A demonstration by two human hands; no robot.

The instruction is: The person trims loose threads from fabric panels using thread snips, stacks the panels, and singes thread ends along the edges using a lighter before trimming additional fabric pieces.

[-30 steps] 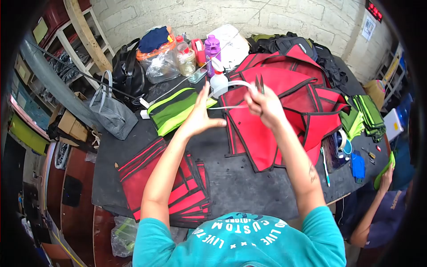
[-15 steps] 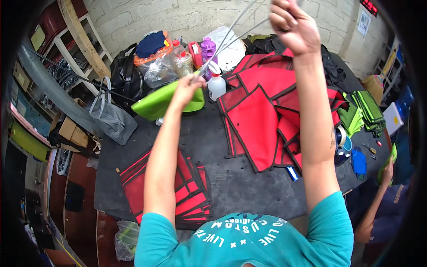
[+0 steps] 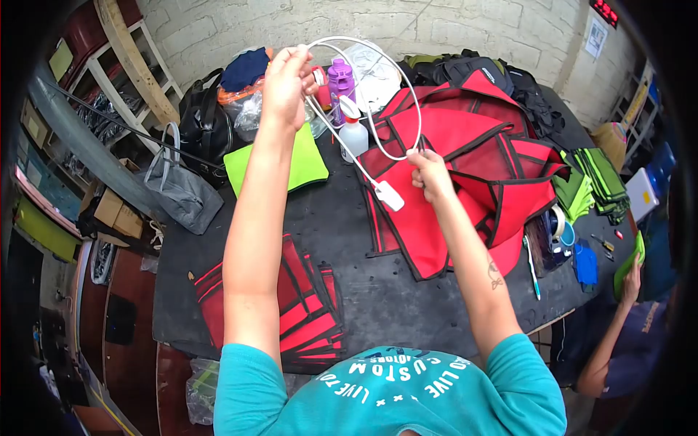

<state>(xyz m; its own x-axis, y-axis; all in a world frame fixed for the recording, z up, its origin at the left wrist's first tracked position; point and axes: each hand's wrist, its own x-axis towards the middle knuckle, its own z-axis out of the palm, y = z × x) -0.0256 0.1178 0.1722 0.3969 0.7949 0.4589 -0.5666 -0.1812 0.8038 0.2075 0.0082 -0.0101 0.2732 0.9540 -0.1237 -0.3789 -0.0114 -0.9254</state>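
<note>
i hold a white cable (image 3: 419, 116) looped above the dark surface (image 3: 407, 312), my left hand (image 3: 285, 89) gripping its upper part in bent fingers, my right hand (image 3: 434, 176) seemingly pinching its lower curve, its blocky white end (image 3: 390, 196) hanging before red fabric (image 3: 422, 240).

White cable (image 3: 419, 120) now in a wide loop

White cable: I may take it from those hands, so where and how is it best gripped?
Probably the white block at the end of the white cable, pinched across its flanks from the near side, where nothing blocks it. It is broader than the cord and apart from the left hand and right hand.
</note>
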